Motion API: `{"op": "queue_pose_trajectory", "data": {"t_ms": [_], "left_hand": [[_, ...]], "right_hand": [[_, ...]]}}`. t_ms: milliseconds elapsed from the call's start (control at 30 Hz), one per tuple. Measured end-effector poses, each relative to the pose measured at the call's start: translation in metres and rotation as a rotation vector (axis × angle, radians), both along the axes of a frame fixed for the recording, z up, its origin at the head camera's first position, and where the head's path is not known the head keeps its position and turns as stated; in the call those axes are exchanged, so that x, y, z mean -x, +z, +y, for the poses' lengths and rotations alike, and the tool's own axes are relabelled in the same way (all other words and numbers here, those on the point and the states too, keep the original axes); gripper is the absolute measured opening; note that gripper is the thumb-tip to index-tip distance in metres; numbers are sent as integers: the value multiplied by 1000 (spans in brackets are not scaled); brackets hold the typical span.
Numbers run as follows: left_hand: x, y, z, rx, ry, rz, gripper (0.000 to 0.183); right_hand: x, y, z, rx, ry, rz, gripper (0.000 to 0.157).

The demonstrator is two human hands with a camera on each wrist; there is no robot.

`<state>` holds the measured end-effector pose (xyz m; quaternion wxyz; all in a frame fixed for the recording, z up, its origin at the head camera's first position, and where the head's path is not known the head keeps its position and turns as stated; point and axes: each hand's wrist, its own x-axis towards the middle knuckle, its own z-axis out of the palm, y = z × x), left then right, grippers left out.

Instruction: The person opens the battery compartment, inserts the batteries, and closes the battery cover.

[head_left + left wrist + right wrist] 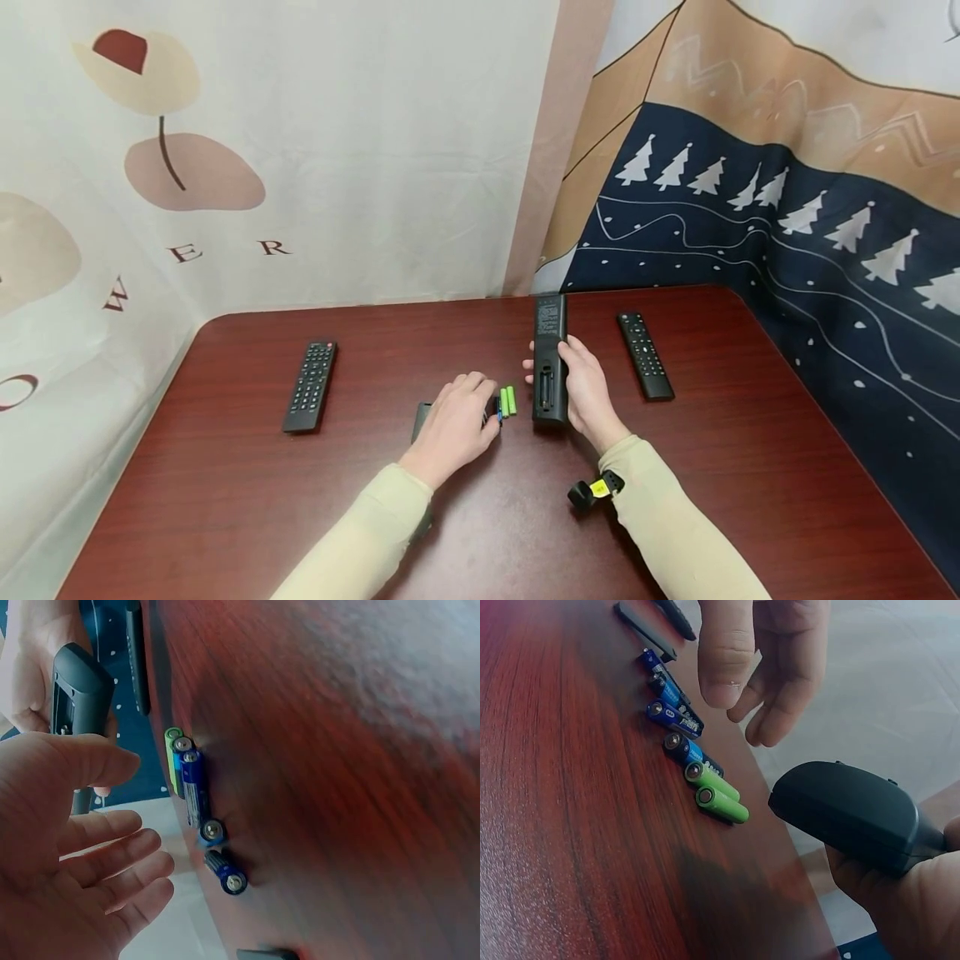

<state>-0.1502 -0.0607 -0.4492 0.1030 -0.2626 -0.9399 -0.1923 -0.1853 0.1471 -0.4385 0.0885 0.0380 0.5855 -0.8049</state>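
Note:
My right hand (588, 387) grips a black remote control (551, 333), its back turned up and its battery compartment (551, 387) uncovered. Whether anything sits in that compartment is too small to tell. My left hand (457, 421) hovers over the row of batteries, and in the left wrist view its fingers (120, 847) are loosely spread and hold nothing. Two green batteries (721, 805) lie at the row's near end in the right wrist view. Several blue batteries (673, 718) continue the row beside them, mostly hidden by my left hand in the head view.
One black remote (311, 387) lies face up at the left of the brown table (225, 500), another remote (645, 357) at the right. A flat dark piece (645, 631) lies past the batteries, partly under my left hand in the head view. Printed curtains (375, 150) hang behind the table.

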Motion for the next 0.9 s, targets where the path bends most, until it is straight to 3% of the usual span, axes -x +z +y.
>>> {"op": "queue_pose_trajectory", "data": {"t_ms": [633,900], "left_hand": [[2,-3,12,38,-16,-35,39],[5,-7,17,65,-29,-18,34]], "right_hand": [[1,-4,3,2,-8,-5,48],[0,-4,4,15,-8,-4,46]]}}
